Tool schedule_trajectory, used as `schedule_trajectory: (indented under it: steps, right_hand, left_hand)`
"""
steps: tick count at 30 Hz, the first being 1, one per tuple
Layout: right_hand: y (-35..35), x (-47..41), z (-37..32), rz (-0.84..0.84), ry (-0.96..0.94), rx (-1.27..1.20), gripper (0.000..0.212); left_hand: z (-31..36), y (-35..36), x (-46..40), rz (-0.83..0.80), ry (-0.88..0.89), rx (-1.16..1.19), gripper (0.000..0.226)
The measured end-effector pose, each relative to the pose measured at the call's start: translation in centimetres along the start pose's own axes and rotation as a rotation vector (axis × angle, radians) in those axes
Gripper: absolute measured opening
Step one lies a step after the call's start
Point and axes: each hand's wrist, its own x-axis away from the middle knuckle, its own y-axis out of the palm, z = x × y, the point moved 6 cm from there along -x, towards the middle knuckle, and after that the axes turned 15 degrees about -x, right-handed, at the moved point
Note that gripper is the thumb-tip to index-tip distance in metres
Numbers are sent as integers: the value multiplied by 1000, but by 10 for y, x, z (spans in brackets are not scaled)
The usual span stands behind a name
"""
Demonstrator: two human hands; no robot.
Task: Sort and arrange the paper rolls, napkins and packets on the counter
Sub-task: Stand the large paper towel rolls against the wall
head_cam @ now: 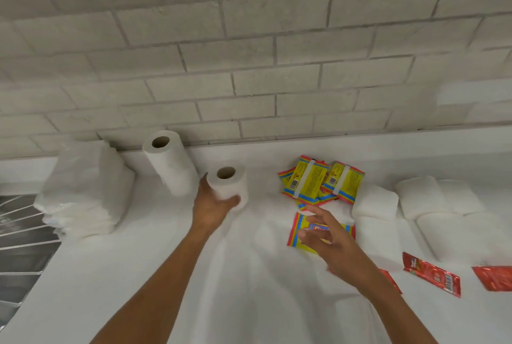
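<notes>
While the left hand [213, 205] holds the short paper roll [228, 185] with its fingers [231, 201] and thumb curled round the bottom part, the roll stands upright on the white desk [166, 260]. Just to the left of it stands a taller paper towel roll [169, 163], close to the grey brick wall [249, 38]. Further left sits a big stack of white napkins [83, 188] in clear wrap, next to a metal sink [19, 238] at the edge. The right hand [329, 241] hangs over the desk with its fingers [315, 212] spread open, holding nothing. Under it lies one yellow packet [297, 230] with red and blue edges, flat on the desk. Behind that hand is a small pile of the same yellow packets [318, 180], some lying on top of others. To the right of the pile are folded white napkin bundles [376, 202], and more bundles [437, 199] sit further right. Near the right side lie red packets [432, 274], flat on the desk, one [494, 278] cut off by the edge of the view and another partly hidden under the right arm.
</notes>
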Motion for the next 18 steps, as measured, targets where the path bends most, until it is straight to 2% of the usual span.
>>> schedule_trajectory:
  steps: [3,8,18]
  right_hand:
    - [-15,3,5,16,21,3,55]
    - [-31,11,10,63,22,41,49]
    - [-51,28,14,140,45,-18,43]
  left_hand:
    - [1,-2,-27,73,-16,-22,87]
    - [-10,1,-57,137,-75,-19,95]
    - [-26,13,-81,147,-145,-28,98]
